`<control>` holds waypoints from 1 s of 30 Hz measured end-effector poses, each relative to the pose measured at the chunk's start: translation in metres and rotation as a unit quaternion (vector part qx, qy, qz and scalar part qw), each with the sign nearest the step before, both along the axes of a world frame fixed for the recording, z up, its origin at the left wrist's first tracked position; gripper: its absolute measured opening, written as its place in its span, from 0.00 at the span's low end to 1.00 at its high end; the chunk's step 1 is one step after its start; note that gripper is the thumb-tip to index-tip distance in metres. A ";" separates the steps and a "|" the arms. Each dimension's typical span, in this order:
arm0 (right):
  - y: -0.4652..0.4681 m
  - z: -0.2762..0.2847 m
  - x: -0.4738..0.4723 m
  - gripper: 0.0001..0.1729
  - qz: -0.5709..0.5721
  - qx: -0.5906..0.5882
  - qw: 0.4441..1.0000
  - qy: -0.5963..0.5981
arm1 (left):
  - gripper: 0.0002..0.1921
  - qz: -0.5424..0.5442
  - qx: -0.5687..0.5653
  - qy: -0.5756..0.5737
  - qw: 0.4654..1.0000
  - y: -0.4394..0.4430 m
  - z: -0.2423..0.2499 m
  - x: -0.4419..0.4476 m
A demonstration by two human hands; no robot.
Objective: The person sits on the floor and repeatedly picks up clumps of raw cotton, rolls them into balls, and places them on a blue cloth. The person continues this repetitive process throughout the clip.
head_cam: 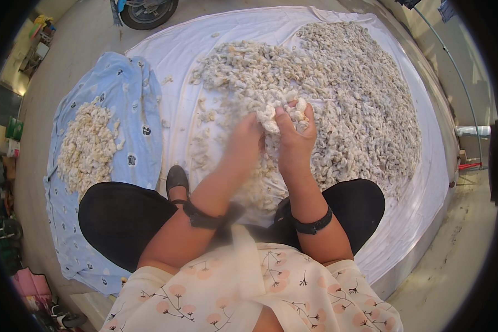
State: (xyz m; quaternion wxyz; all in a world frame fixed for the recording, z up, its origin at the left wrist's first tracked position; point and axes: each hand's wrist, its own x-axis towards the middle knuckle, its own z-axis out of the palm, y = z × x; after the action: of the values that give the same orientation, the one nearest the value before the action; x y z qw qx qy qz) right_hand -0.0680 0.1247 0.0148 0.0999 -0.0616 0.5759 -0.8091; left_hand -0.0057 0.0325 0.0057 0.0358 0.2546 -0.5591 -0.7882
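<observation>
My right hand (297, 135) is closed around several tufts of raw cotton (301, 108), the thumb pressed on them. Blurred by motion, my left hand (247, 135) is just left of it, its fingertips beside a pale tuft (268, 118); whether it grips anything cannot be told. Under and beyond both hands a wide heap of greyish-white raw cotton (365, 103) is spread on a white cloth (170, 37). A smaller, creamier cotton pile (87, 145) lies on a blue printed cloth (143, 108) at the left.
Black-clad knees (124, 224) flank my forearms, and a dark shoe (177, 180) rests on the white cloth's left part. A vehicle wheel (149, 12) stands beyond the cloth. A metal pole (460, 74) leans along the right wall; assorted household items line the left edge.
</observation>
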 end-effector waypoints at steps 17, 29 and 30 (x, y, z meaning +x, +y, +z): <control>0.010 -0.009 -0.016 0.21 0.100 0.133 0.985 0.044 | 0.14 0.018 -0.094 0.094 0.991 -0.020 -0.012 -0.002; 0.012 0.005 -0.006 0.15 0.049 0.133 0.982 0.123 | 0.11 0.020 -0.038 0.044 0.998 -0.019 0.003 0.001; 0.011 0.004 -0.007 0.15 0.057 0.122 0.984 0.119 | 0.10 0.019 -0.056 0.049 0.997 -0.019 0.003 0.001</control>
State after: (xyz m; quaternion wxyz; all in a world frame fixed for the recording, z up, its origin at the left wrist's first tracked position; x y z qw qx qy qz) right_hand -0.0750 0.1357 0.0192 0.0831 -0.1773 0.6736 -0.7126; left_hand -0.0045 0.0132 0.0087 0.0921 0.2239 -0.5952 -0.7663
